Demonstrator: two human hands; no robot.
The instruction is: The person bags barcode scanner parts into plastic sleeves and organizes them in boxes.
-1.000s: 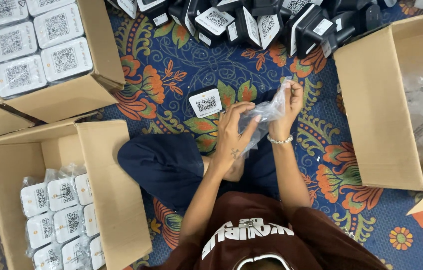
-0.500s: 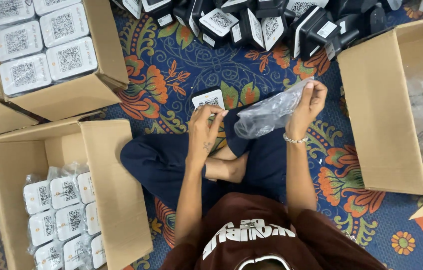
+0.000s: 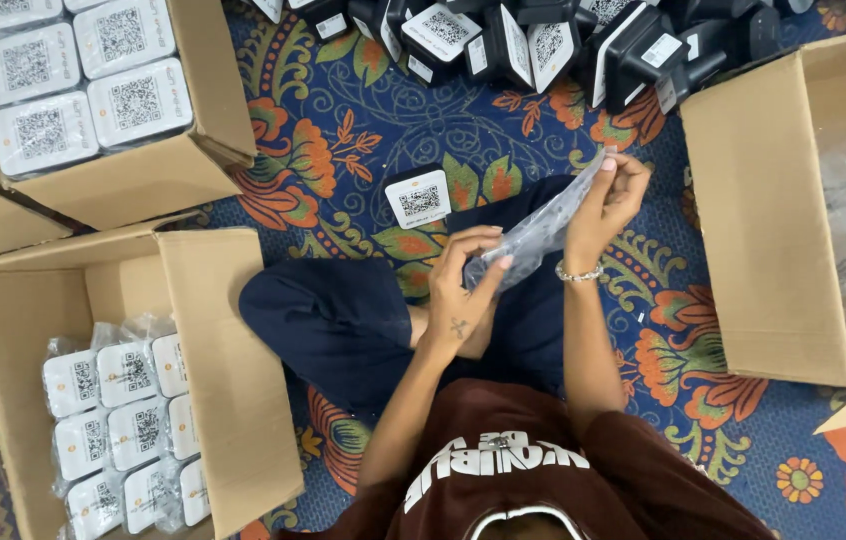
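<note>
Clear plastic bag [image 3: 541,232] stretched between your hands above your lap: left hand [image 3: 463,285] pinches its lower end, fingers closed on it, right hand [image 3: 611,195] grips the upper end, also closed. Just past the left hand a small white-labelled box [image 3: 417,198] lies on the patterned floor mat [image 3: 363,130], cardboard boxes [image 3: 123,390] on both sides of you. Farthest out, a heap of black boxes [image 3: 543,40] along the top edge.

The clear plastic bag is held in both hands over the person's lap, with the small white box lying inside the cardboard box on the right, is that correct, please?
Not quite: the head view shows the small white box lying on the patterned rug in front of the person's knees. The clear plastic bag is indeed held by the left hand and right hand.
</note>
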